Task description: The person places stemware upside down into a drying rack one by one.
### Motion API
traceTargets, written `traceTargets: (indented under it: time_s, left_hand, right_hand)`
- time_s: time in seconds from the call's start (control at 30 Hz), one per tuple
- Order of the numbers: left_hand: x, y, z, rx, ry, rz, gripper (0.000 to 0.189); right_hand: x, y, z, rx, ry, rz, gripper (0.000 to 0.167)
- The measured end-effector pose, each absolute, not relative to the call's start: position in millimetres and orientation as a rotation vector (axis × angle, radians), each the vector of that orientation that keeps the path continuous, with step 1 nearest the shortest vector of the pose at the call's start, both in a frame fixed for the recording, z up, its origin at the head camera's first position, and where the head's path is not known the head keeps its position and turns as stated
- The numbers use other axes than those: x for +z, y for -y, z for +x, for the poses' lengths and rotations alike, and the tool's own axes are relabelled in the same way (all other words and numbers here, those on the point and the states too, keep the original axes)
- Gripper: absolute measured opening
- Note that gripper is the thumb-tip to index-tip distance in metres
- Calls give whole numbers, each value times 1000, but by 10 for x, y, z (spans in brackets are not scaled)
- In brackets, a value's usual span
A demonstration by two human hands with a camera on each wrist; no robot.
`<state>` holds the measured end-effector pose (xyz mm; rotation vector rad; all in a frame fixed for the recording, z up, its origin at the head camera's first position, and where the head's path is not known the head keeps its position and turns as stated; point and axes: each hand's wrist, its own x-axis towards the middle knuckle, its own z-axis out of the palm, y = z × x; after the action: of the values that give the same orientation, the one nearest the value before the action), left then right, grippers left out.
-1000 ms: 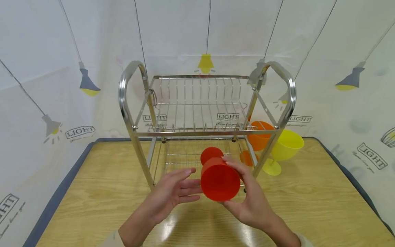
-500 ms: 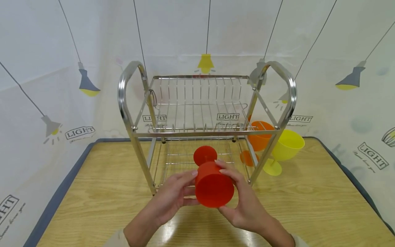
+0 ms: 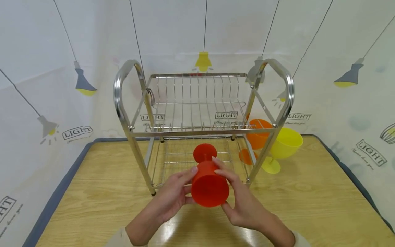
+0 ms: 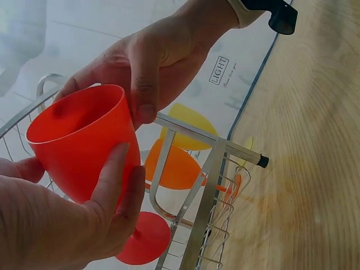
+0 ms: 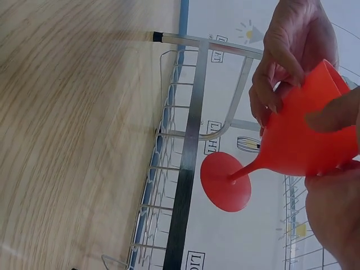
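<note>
In the head view, the red goblet (image 3: 210, 190) covers some fingertips of the left grip (image 3: 173, 197) and part of the rack's (image 3: 200, 133) lower tier. Rack bars hide strips of the orange goblet (image 3: 257, 140). In the left wrist view, the yellow goblet (image 4: 193, 126) is partly masked, and the left fingers (image 4: 109, 183) cover most of the red stem. The right grip (image 5: 334, 197) runs off the right wrist view's edge. The script under the LIGHT lettering (image 3: 77, 132) is too small to read in the head view.

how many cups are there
3: red cup between left hand and right hand, orange cup partly behind the rack at right, yellow cup farther right.
</note>
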<state>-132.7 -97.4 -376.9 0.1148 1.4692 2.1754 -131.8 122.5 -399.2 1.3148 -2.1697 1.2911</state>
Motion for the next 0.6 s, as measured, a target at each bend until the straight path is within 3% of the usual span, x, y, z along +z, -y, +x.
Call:
traceTargets:
  time_s: [0.37, 0.6]
  left_hand:
    - [-3785, 979, -1320, 2142, -1545, 179, 56]
    - [-3828, 932, -1279, 2165, -1592, 183, 62]
  right_hand:
    - [-3950, -1383, -1298, 1498, 2368, 1377, 98]
    - [-3959, -1431, -1281, 2081, 2169, 1409, 86]
